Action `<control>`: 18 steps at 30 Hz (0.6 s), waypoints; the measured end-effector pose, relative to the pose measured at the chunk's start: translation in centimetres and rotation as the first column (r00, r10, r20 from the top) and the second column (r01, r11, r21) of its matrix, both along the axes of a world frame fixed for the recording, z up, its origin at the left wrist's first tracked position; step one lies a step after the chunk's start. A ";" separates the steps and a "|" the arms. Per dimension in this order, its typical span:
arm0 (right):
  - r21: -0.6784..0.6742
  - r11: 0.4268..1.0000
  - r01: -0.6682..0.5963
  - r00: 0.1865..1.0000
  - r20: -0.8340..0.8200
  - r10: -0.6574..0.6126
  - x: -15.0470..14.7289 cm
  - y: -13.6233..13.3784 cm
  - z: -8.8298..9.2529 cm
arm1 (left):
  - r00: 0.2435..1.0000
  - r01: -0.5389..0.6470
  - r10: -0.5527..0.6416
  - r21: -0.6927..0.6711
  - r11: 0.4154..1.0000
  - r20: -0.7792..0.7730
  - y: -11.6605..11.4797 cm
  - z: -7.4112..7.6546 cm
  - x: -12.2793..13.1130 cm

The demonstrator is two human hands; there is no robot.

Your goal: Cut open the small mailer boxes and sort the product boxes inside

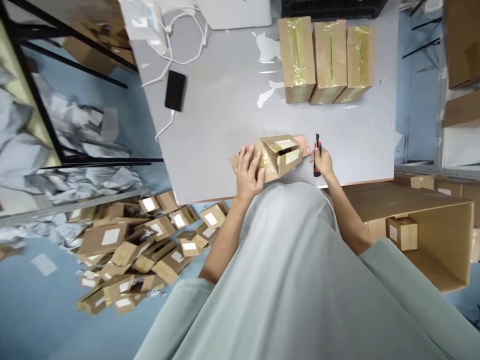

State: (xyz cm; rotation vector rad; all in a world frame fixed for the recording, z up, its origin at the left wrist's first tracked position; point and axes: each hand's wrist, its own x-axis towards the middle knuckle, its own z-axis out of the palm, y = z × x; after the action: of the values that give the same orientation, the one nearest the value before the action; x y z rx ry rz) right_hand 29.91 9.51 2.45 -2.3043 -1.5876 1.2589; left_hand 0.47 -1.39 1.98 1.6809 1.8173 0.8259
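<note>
Near the front edge of the grey table, a small cardboard box (270,159) lies tilted, with its right-hand end slit and a dark gap between the flaps. My left hand (248,172) grips the box's left end, fingers laid over the taped top and thumb on the near side. To the right, my right hand (323,162) is closed around a black and red utility knife (317,167) pointing away from me. A flat pinkish piece (302,144) shows between the box and my right fingertips; its kind is unclear, and I cannot tell whether the fingers pinch it.
Three taped cardboard boxes (330,60) stand at the table's back right. A black phone (175,90) on a white cable lies left, near a laptop (236,12). Several opened boxes (150,240) are heaped on the floor at left. A large carton (442,240) sits right.
</note>
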 end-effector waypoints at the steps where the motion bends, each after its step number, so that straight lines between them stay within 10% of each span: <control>1: -0.022 1.000 0.005 0.998 -0.060 -0.006 -0.2 0.3 -1.6 | 1.000 -0.031 0.031 -0.003 1.000 -0.006 -0.8 -0.1 -1.1; 10: 0.011 0.996 -0.090 0.954 -0.285 0.089 -3.3 -1.1 -4.5 | 0.915 -0.391 0.391 -0.021 0.920 0.099 -5.6 1.1 -5.4; 18: -0.046 0.989 -0.138 0.981 -0.145 0.130 -3.4 -2.0 -5.8 | 0.805 -0.443 0.557 -0.418 0.793 0.204 -6.1 -2.2 -7.3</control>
State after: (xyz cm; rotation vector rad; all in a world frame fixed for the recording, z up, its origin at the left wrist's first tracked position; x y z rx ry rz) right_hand 26.51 7.47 -3.35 -2.1149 -1.7043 1.4795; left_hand -6.80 -7.45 -0.18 0.7762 2.0556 0.8550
